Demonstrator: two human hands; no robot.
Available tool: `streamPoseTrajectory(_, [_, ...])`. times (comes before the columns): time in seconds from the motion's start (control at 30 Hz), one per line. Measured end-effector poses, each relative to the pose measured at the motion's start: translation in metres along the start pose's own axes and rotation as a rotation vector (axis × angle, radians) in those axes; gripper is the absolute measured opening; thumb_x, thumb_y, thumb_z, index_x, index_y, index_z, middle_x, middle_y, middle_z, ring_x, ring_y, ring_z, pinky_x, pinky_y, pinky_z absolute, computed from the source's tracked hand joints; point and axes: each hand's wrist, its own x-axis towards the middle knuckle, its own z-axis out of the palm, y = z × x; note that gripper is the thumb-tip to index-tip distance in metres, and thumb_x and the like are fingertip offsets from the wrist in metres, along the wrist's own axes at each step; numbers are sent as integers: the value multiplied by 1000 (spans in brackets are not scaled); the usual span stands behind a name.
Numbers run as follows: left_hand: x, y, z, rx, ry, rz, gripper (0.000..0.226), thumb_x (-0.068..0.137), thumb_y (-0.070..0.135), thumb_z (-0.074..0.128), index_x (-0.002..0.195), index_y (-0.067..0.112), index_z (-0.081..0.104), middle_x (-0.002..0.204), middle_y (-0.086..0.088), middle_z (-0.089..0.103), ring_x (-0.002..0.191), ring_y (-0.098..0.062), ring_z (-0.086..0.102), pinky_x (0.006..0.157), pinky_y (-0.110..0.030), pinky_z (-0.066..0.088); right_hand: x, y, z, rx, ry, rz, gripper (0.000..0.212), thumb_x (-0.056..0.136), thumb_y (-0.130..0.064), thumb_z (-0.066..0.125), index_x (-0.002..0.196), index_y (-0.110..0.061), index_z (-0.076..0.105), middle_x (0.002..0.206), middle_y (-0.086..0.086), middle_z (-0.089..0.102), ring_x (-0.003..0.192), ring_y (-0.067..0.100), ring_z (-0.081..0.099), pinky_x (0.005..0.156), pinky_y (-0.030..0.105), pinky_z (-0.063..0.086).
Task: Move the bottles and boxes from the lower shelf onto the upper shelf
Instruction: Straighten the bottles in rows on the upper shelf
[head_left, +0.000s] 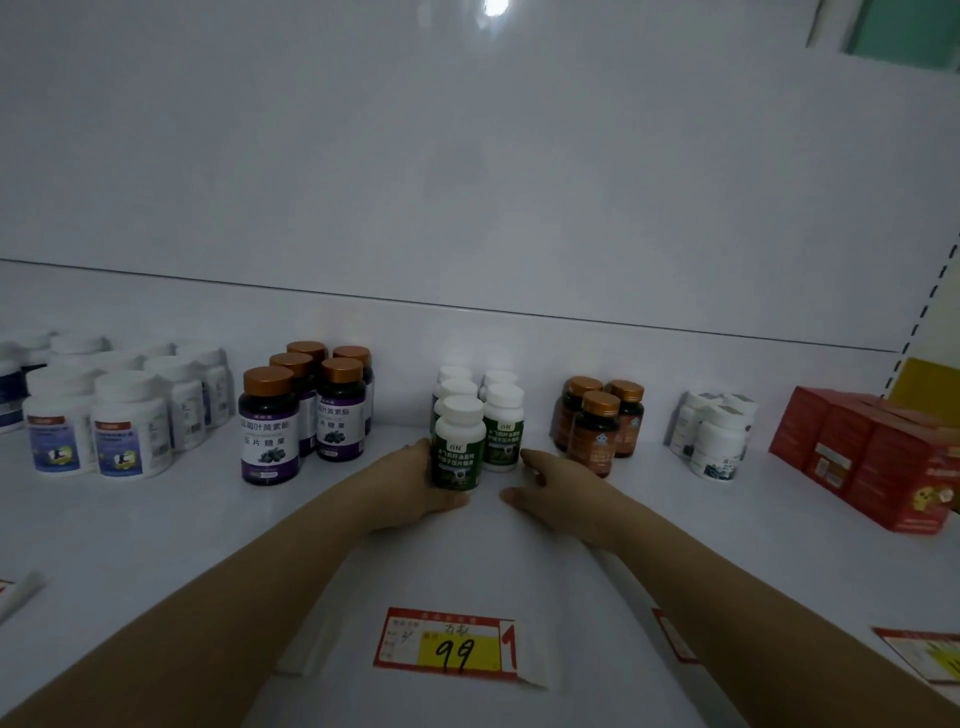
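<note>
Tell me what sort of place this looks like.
Probably a pharmacy or health-supplement shop: a white display shelf carries grouped pill bottles and red boxes, and a price tag marked 99 lies at its front edge.

**Finishes on the shelf stock**

Shelf (519, 561) looked like painted sheet metal: smooth, semi-gloss white. Back panel (467, 182) was glossier and carried a lamp glare. Front green-label bottle (458, 447) was white plastic with a matt cap and a slick printed label. Purple-label bottles (269, 431) were dark plastic with satin copper-coloured caps. Brown bottles (595, 431) had the same cap finish. White bottles (130, 426) at left were matt plastic. Red boxes (872, 457) were coated card with a slight sheen. Price tag (447, 644) was matt paper.
</note>
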Motion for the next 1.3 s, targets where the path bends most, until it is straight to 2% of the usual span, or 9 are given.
streamPoseTrajectory(0.17, [-11,8,1,31,25,-121,92,86,45,60,151,10,4,157,-9,22,141,-23,31,112,-30,30,-14,-4,3,-11,-7,-28,60,97,-37,44,149,-18,23,151,9,35,138,27,32,113,34,28])
streamPoseTrajectory(0.33, [-27,32,11,121,70,-296,88,90,42,54,147,-3,4,154,-16,26,137,-25,36,106,-26,35,-36,16,-14,159,-88,-91,63,92,-33,55,148,-21,29,153,2,33,138,19,35,112,30,27])
streamPoseTrajectory(0.43, [-45,53,0,271,-39,-361,86,87,50,55,146,-1,19,149,-13,35,131,-21,43,98,-22,39,-48,44,-37,183,-112,-88,55,93,-31,56,144,-20,39,149,1,40,134,18,40,110,31,29])
streamPoseTrajectory(0.53, [-59,82,-7,347,-158,-381,86,82,58,56,147,10,25,152,-8,32,135,-22,38,107,-28,34,-51,83,-61,119,-96,-57,49,93,-30,55,140,-21,46,145,1,45,132,18,43,110,31,30])
streamPoseTrajectory(0.63, [-55,112,6,313,-192,-354,93,76,66,56,147,14,27,152,-5,33,136,-21,37,109,-29,31,-46,118,-77,92,-88,-42,51,93,-28,56,141,-19,43,145,0,45,132,17,43,109,28,30])
streamPoseTrajectory(0.83, [-5,155,50,183,-60,-235,79,86,53,56,145,8,28,150,-8,35,133,-23,39,105,-30,35,-25,142,-81,20,-21,-71,58,94,-27,53,146,-16,33,149,5,39,135,19,41,110,30,32])
streamPoseTrajectory(0.97, [34,154,76,78,68,-201,84,87,44,59,148,5,15,153,-12,30,137,-23,36,106,-28,34,-10,140,-74,-48,28,-124,53,96,-25,47,145,-13,31,145,7,43,130,20,44,101,23,36])
streamPoseTrajectory(1.07, [54,145,84,-56,148,-157,96,82,40,67,150,9,7,153,-9,30,136,-23,38,106,-28,34,3,138,-73,-49,70,-145,54,96,-25,46,146,-13,27,147,7,40,132,21,42,105,25,34])
streamPoseTrajectory(1.3, [74,128,80,-175,147,-74,67,83,37,67,140,18,36,140,-4,49,126,-20,48,103,-27,35,26,150,-74,13,10,-64,67,96,-33,46,152,-17,12,152,7,34,138,21,36,111,28,29])
